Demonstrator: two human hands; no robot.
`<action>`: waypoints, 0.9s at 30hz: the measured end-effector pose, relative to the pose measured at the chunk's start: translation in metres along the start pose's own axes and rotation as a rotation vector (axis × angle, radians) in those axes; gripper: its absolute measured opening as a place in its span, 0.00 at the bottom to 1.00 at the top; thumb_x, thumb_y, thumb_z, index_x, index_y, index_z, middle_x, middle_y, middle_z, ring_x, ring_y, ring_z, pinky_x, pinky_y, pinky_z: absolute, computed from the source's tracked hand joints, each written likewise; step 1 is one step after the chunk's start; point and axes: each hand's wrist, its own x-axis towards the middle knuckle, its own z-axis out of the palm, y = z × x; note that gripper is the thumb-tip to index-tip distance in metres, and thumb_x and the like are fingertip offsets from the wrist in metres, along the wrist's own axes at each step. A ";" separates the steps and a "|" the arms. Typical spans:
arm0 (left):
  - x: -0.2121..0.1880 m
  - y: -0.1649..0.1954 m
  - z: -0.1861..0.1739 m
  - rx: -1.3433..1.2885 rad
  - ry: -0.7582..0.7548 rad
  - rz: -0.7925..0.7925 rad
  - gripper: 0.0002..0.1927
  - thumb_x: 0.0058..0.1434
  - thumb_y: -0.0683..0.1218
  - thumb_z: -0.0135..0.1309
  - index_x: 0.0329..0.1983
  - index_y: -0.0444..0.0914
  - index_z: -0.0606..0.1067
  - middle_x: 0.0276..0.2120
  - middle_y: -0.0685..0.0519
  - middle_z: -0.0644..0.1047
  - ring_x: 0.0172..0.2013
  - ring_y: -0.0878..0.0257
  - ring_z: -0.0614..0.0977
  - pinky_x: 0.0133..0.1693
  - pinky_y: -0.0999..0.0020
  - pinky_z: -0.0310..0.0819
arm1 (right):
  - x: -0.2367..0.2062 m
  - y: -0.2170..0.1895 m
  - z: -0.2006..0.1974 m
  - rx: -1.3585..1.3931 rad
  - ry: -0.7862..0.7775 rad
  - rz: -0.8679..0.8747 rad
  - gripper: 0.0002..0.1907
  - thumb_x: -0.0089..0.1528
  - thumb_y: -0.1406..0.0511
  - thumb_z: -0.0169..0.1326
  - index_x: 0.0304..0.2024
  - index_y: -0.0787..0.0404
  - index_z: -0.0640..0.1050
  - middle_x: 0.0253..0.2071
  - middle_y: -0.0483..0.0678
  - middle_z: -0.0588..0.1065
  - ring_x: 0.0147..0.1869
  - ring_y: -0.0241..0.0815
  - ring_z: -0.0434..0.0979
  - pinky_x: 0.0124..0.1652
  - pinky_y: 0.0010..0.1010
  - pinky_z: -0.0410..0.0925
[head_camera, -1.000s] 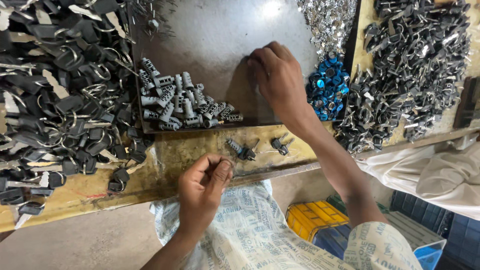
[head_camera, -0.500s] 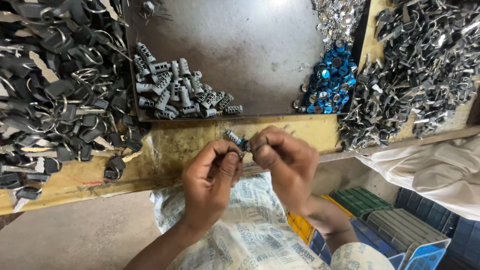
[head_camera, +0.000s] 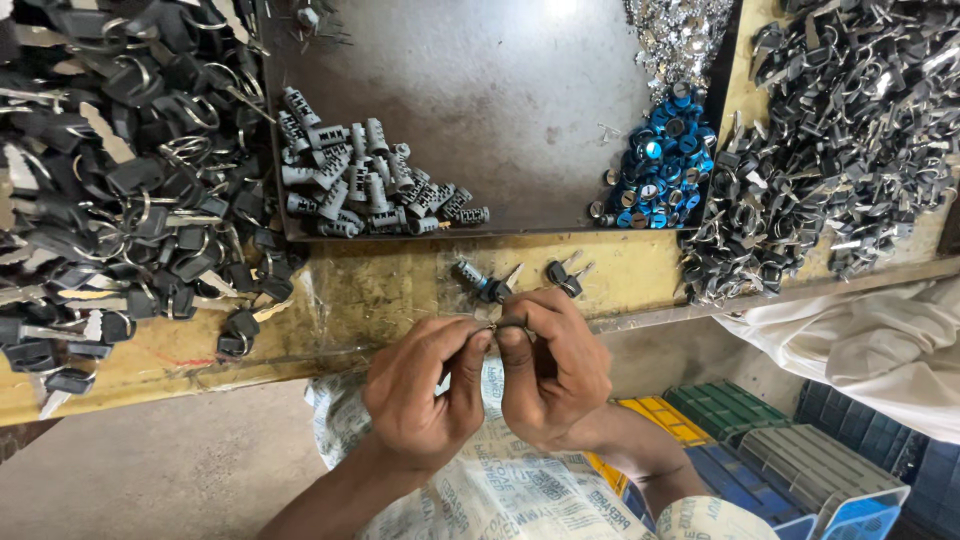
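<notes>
Keys (head_camera: 120, 200) with black heads and metal rings make the largest heap, covering the left end of the yellow bench (head_camera: 380, 290). Right of them a dark tray (head_camera: 500, 110) sits on the bench, its front edge near the bench's front. A second big heap, of grey metal clips (head_camera: 840, 130), fills the right end. Inside the tray, grey lock cylinders (head_camera: 360, 185) lie piled at its left front, blue-capped parts (head_camera: 655, 165) at its right front, and shiny small bits (head_camera: 675, 35) in the far right corner. White cloth (head_camera: 860, 340) hangs below the bench on the right, above blue, green and yellow crates (head_camera: 780, 460). Printed sacking (head_camera: 500, 490) lies under the wrists.

Both hands meet just in front of the bench edge. The left hand (head_camera: 420, 390) and right hand (head_camera: 550, 370) are curled nearly closed, thumbs and forefingers pinching one small metal part (head_camera: 505, 323) between them; what it is cannot be made out. On the bench just beyond the fingertips lie one cylinder with a key in it (head_camera: 480, 280) and a loose black key (head_camera: 565, 275).
</notes>
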 end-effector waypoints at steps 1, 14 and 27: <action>-0.002 -0.001 -0.001 0.005 -0.002 0.009 0.05 0.67 0.35 0.60 0.41 0.29 0.74 0.34 0.45 0.81 0.33 0.59 0.85 0.32 0.68 0.78 | 0.001 -0.001 0.000 0.012 -0.005 0.012 0.02 0.67 0.74 0.55 0.41 0.70 0.77 0.37 0.53 0.77 0.30 0.33 0.70 0.28 0.19 0.62; 0.004 -0.034 0.028 -0.131 0.151 -0.168 0.07 0.73 0.41 0.52 0.39 0.34 0.77 0.29 0.52 0.80 0.24 0.71 0.80 0.25 0.78 0.74 | 0.026 0.021 0.002 0.307 -0.213 0.456 0.06 0.71 0.71 0.49 0.42 0.70 0.76 0.35 0.47 0.74 0.33 0.31 0.69 0.32 0.22 0.66; 0.007 -0.034 0.006 -0.359 0.193 -0.535 0.07 0.72 0.42 0.53 0.41 0.33 0.78 0.28 0.57 0.77 0.26 0.76 0.73 0.26 0.80 0.66 | 0.154 0.120 0.006 -0.125 -0.202 0.225 0.06 0.65 0.70 0.61 0.45 0.65 0.84 0.37 0.47 0.84 0.35 0.33 0.84 0.34 0.23 0.76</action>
